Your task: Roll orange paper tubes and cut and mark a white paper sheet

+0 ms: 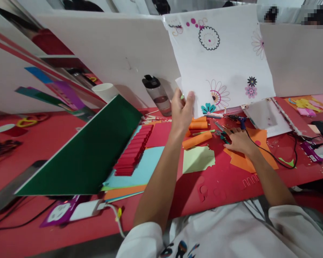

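Note:
My left hand (181, 111) is raised over the table with its fingers closed. A small light green bit shows between the thumb and fingers, but I cannot make out what it is. On the right, my right hand (240, 140) is low over orange paper (262, 138), thumb and fingers around the teal handles of scissors (224, 137). Rolled orange tubes (197, 139) lie between my hands. Below them rests a pale green sheet (198, 159) with a torn-looking edge. A blue glue gun (241, 122) lies just beyond my right hand.
A dark green board (88, 150) leans at left, beside a row of red folded strips (134, 150) on coloured sheets. Behind stand a water bottle (158, 95) and a large flower-printed white sheet (231, 64). A black cord (274, 156) crosses at right. A purple-and-white power strip (67, 211) sits front left.

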### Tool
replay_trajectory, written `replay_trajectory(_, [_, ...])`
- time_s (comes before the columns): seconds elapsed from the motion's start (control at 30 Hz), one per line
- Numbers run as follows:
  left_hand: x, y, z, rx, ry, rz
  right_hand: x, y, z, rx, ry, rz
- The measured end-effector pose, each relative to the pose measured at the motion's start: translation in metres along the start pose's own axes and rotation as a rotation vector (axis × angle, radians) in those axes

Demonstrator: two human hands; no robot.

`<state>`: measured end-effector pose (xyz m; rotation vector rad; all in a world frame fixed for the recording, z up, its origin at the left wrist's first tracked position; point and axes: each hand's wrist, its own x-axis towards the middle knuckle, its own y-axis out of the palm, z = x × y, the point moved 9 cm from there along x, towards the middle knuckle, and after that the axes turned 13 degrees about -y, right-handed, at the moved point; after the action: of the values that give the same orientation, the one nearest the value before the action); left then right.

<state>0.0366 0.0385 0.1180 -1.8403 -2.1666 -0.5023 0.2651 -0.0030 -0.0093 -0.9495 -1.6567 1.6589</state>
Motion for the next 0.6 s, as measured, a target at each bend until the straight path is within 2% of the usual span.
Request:
replay_trajectory(0.1, [-0.002,-0.005,-0.004,0.019,0.031,-0.054,0.002,0.000,-0.001,0.008,0.016,-0.018])
replay_trajectory(0.2, [-0.003,-0.005,-0.008,0.027,0.054,-0.042,0.005,0.002,-0.005,0.049,0.034,-0.046])
replay_trajectory(0.33, [-0.003,-0.009,-0.013,0.042,0.100,-0.072,0.009,0.004,-0.020,0.110,0.069,-0.089])
replay_trajectory(0.47, [-0.005,-0.010,-0.016,0.048,0.112,-0.110,0.000,-0.006,-0.059,0.132,0.147,-0.225])
replay_trajectory(0.6, [-0.006,-0.007,-0.018,0.022,0.114,-0.098,-0.022,-0.009,-0.117,0.092,0.360,-0.284])
